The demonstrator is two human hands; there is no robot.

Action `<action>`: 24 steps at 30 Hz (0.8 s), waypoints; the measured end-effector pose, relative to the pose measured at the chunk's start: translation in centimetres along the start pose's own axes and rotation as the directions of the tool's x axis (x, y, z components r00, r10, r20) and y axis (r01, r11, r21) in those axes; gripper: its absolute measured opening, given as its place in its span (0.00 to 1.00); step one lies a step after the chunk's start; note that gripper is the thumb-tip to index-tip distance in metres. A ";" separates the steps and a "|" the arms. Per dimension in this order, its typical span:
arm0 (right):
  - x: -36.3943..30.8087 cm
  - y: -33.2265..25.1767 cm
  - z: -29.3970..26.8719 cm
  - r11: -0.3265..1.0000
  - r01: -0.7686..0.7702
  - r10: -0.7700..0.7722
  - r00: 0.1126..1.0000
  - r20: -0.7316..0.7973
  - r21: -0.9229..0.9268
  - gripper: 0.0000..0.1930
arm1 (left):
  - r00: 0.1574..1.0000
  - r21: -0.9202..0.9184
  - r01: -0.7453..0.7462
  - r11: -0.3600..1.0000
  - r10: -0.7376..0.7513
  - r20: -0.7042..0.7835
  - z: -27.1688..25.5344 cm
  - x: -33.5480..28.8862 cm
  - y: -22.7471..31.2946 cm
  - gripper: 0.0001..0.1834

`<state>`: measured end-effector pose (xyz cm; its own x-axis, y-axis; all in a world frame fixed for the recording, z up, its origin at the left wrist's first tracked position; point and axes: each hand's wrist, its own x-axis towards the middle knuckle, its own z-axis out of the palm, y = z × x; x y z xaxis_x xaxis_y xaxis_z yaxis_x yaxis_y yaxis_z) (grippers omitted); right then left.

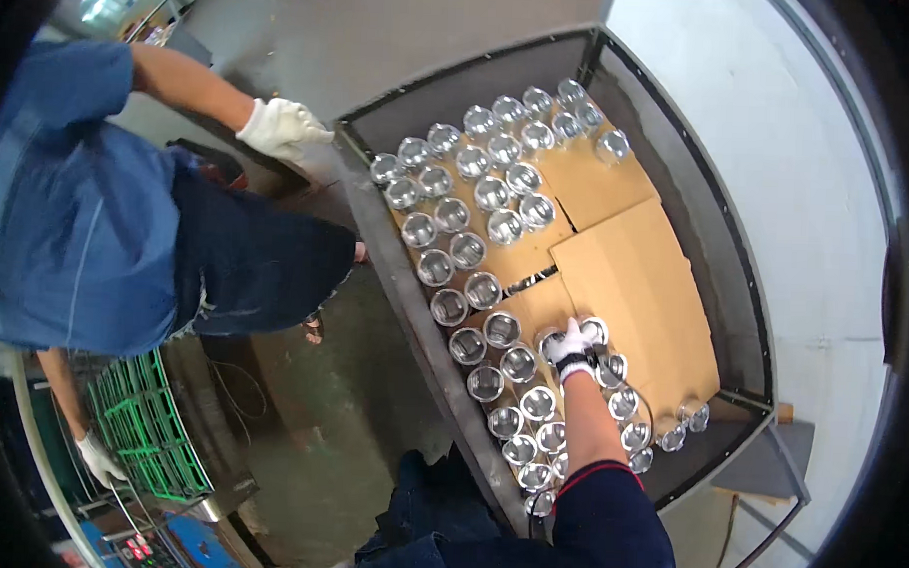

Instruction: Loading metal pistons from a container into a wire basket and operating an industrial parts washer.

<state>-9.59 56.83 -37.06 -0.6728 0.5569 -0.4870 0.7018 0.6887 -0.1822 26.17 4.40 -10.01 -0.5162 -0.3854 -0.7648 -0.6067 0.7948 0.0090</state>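
My right hand (569,346), in a white glove with a dark wristband, reaches into a metal bin (425,335) lined with cardboard sheets (635,280). Its fingers close around a shiny metal cup (595,331) at the edge of the cardboard. Several more shiny round metal cups (472,210) stand open end up in rows along the bin's left side, from the far corner down to my elbow. A few cups (685,420) sit apart at the near right corner. My left hand is out of view.
A co-worker in a blue shirt (67,200) stands left of the bin, one white-gloved hand (283,128) on its far rim, the other gloved hand (98,460) by a green wire crate (154,424). A white wall (780,145) runs along the right.
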 end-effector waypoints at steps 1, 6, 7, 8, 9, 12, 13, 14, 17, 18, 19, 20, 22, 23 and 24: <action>-4.3 -5.8 -0.7 0.992 0.102 -0.103 0.995 -0.013 -0.075 0.28 | 0.994 -0.004 0.033 0.999 -0.034 -0.106 0.4 -1.3 -1.7 0.09; -14.6 -6.0 -6.2 0.896 0.440 -0.394 0.852 -0.344 0.064 0.23 | 0.937 -0.010 -0.178 0.984 0.166 -0.308 -4.7 -1.8 2.5 0.05; -16.6 -6.0 -6.3 0.831 0.556 -0.476 0.728 -0.494 0.019 0.21 | 0.949 -0.196 -0.196 0.961 0.135 -0.286 -6.8 -2.4 3.1 0.07; -19.5 -8.1 -7.3 0.776 0.573 -0.486 0.810 -0.328 0.265 0.19 | 0.953 -0.347 -0.176 0.921 0.070 -0.295 -8.2 -3.6 2.8 0.10; -22.8 -9.9 -8.3 0.706 0.517 -0.527 0.840 -0.129 0.484 0.17 | 0.877 -0.388 -0.266 0.882 0.054 -0.478 -7.4 -4.1 0.4 0.09; -33.6 -14.6 -9.0 0.416 0.713 -0.785 0.595 -0.173 0.565 0.17 | 0.663 -0.408 -0.593 0.694 0.135 -0.736 -11.1 -8.8 -3.0 0.07; -36.0 -15.1 -7.9 0.394 0.746 -0.832 0.538 -0.137 0.537 0.17 | 0.558 -0.378 -0.673 0.636 0.102 -0.823 -12.1 -10.9 -4.2 0.06; -40.9 -16.8 -8.0 0.374 0.780 -0.878 0.472 -0.080 0.502 0.17 | 0.518 -0.361 -0.668 0.651 0.059 -0.853 -12.9 -13.2 -6.4 0.06; -48.7 -17.4 -3.6 0.232 0.867 -0.970 0.239 0.041 0.442 0.16 | 0.415 -0.429 -0.825 0.369 -0.120 -0.902 -14.1 -21.7 -12.4 0.08; -51.9 -17.3 -1.8 0.214 0.847 -0.977 0.192 0.096 0.486 0.16 | 0.269 -0.278 -0.836 0.473 -0.087 -0.959 -13.8 -25.2 -14.6 0.08; -54.9 -17.3 -0.7 0.166 0.861 -0.985 0.125 0.115 0.481 0.16 | 0.134 -0.126 -0.820 0.558 -0.028 -0.991 -14.0 -28.3 -16.8 0.08; -57.7 -16.7 0.8 0.104 0.881 -0.983 0.021 0.181 0.461 0.17 | 0.035 0.002 -0.750 0.661 0.042 -0.999 -13.7 -31.6 -18.5 0.05; -62.0 -15.5 4.3 0.030 0.919 -0.917 -0.131 0.377 0.393 0.20 | -0.072 0.117 -0.634 0.764 0.092 -0.993 -12.6 -37.3 -22.4 0.01; -64.4 -15.3 6.4 0.007 0.940 -0.840 -0.180 0.512 0.342 0.21 | -0.124 0.272 -0.541 0.796 0.244 -0.962 -11.3 -40.6 -25.2 0.08; -68.6 -15.4 8.2 -0.115 0.915 -0.740 -0.340 0.581 0.388 0.22 | -0.123 0.397 -0.395 0.829 0.380 -0.917 -9.1 -45.2 -27.2 0.14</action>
<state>27.63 4.20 -7.89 -0.1548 -0.9683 -0.1960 -0.6056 0.2497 -0.7556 60.50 -4.02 30.22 -0.7212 -0.0801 0.6881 -0.0594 0.9968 0.0538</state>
